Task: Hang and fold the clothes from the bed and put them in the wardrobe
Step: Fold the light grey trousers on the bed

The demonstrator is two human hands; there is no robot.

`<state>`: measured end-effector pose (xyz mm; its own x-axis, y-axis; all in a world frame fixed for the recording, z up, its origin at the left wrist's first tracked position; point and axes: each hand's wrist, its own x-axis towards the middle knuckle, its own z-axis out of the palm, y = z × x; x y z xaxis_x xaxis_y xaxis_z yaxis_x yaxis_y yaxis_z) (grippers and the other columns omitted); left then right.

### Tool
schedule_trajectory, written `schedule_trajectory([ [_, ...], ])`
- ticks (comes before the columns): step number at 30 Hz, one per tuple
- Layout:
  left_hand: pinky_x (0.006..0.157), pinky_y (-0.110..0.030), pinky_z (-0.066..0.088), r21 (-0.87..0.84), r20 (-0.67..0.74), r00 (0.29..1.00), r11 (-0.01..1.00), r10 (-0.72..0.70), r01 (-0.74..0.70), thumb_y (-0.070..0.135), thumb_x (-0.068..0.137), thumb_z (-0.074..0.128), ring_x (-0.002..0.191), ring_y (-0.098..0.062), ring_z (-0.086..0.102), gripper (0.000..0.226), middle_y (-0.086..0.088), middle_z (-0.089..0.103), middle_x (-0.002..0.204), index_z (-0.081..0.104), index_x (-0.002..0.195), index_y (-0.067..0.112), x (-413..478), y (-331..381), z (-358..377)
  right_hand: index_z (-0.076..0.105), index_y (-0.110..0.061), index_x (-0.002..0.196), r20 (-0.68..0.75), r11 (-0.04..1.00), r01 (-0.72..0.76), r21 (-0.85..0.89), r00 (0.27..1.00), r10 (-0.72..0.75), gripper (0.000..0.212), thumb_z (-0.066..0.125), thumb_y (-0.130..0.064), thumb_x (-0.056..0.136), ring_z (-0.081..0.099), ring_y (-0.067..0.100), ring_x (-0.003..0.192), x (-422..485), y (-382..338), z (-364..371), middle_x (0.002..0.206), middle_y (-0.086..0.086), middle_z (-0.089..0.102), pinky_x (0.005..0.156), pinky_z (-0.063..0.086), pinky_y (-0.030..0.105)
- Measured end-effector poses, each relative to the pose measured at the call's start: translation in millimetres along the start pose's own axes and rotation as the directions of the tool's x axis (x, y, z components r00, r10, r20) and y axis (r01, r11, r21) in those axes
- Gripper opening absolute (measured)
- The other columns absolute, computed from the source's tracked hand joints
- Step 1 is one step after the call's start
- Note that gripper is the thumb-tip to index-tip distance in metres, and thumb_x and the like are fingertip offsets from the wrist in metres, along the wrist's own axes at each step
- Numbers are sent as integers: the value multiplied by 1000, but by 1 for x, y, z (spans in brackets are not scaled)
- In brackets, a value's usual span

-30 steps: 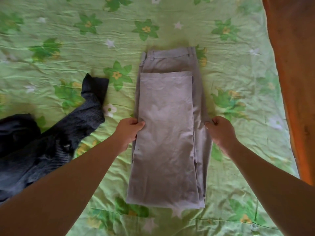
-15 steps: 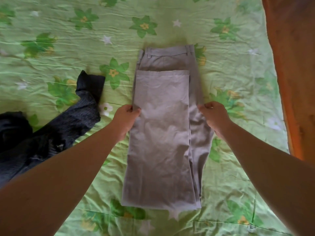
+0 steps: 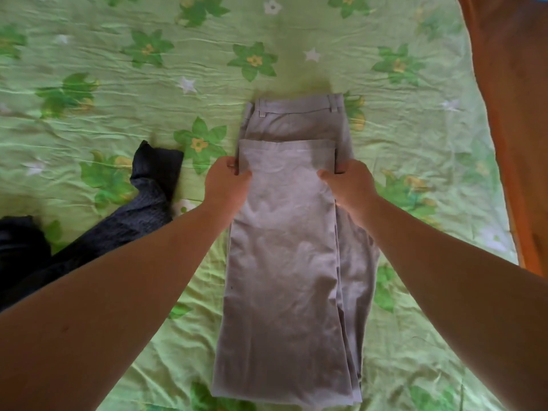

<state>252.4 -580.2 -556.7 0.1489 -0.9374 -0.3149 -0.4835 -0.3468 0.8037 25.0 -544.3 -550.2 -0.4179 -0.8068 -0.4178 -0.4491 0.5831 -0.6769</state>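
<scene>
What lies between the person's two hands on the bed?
In the head view, only the folded-over top layer of the grey trousers lies between the left hand and the right hand; each hand grips one side edge.

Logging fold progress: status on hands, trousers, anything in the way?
Both pinching: left hand and right hand on side edges of grey trousers. Folded over, flat on bed. Nothing blocking; dark garment lies left, apart.

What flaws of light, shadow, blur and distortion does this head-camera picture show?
Head view: even soft light, no glare; a shadow on the sheet beyond the waistband of the grey trousers; wide-angle stretch swells the forearms; the dark garment loses detail; edges slightly soft.
</scene>
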Motion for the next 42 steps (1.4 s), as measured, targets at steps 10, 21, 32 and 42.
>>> schedule_trajectory([
  [10,51,-16,41,8,16,998,998,63,-63,15,91,65,68,-17,56,2,-2,63,77,65,90,14,44,40,-8,54,-22,76,-137,984,172,52,977,-164,15,64,-21,87,56,21,68,25,-37,-13,67,-7,58,58,35,30],
  [21,106,-43,43,325,179,979,933,102,-156,24,89,71,116,-34,50,71,-15,40,130,36,151,16,-10,-17,5,37,-21,147,-94,983,172,-66,980,-178,64,62,-18,89,61,37,108,-15,-11,5,127,16,61,82,51,40],
  [32,58,-19,46,125,365,904,974,-224,191,26,81,73,60,-4,58,9,13,64,66,67,87,30,-134,-80,-47,63,-23,96,65,965,-210,156,977,202,17,76,-21,85,63,4,55,-157,91,5,71,-7,69,51,47,21],
  [42,75,-35,62,126,487,756,892,-437,434,32,90,73,85,-22,74,21,-6,76,94,73,97,13,-213,-107,-74,71,-7,90,283,951,-302,-62,909,307,20,70,-27,92,63,20,74,-232,126,-15,89,10,70,60,47,30],
])
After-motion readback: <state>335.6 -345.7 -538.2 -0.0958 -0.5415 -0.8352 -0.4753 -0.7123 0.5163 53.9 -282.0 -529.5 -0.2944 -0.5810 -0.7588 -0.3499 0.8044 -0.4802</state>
